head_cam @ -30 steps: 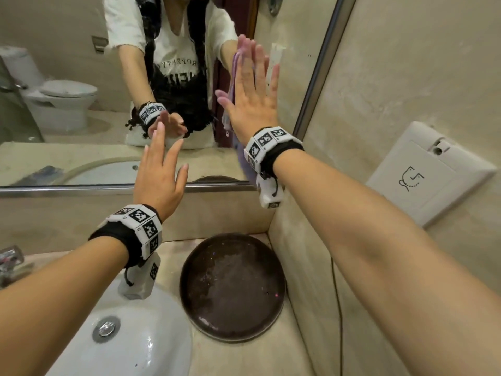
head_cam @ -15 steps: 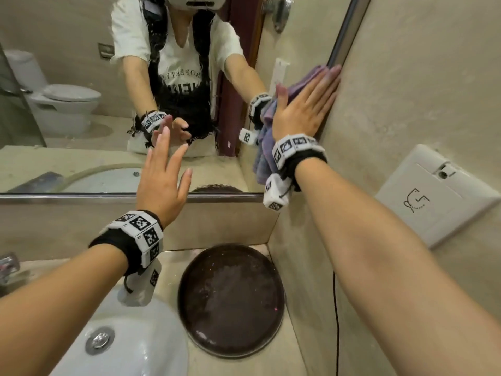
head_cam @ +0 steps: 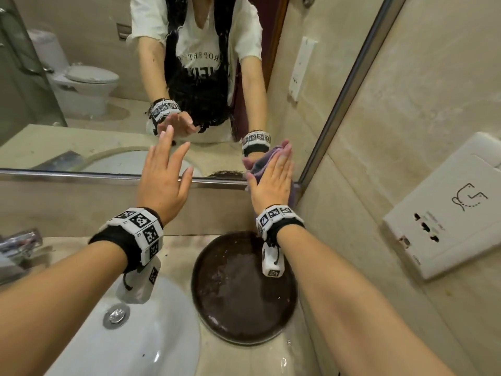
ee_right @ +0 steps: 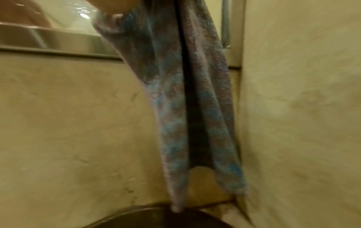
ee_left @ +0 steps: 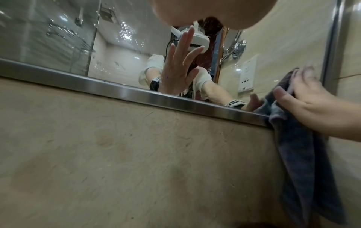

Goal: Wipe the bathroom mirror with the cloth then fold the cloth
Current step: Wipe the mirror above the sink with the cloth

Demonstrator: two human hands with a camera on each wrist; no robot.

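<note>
The mirror (head_cam: 89,109) has a metal frame and fills the upper left of the head view. My right hand (head_cam: 273,172) lies flat with straight fingers and presses a purple-grey cloth (head_cam: 257,167) onto the glass at the lower right corner. In the left wrist view the right hand (ee_left: 304,106) covers the cloth (ee_left: 299,154), which hangs down over the frame and the wall. The right wrist view shows the cloth (ee_right: 171,95) dangling in folds. My left hand (head_cam: 165,169) is held up flat, fingers spread, tips at or close to the glass, holding nothing.
Below the mirror a white sink (head_cam: 151,337) sits at the left, with a chrome tap (head_cam: 19,242). A dark round tray (head_cam: 244,294) lies under the right wrist. The stone side wall with a white socket panel (head_cam: 444,213) closes off the right.
My right hand has swept the cloth from the mirror's upper right edge down to its lower right corner. The left hand stays raised in about the same place.
</note>
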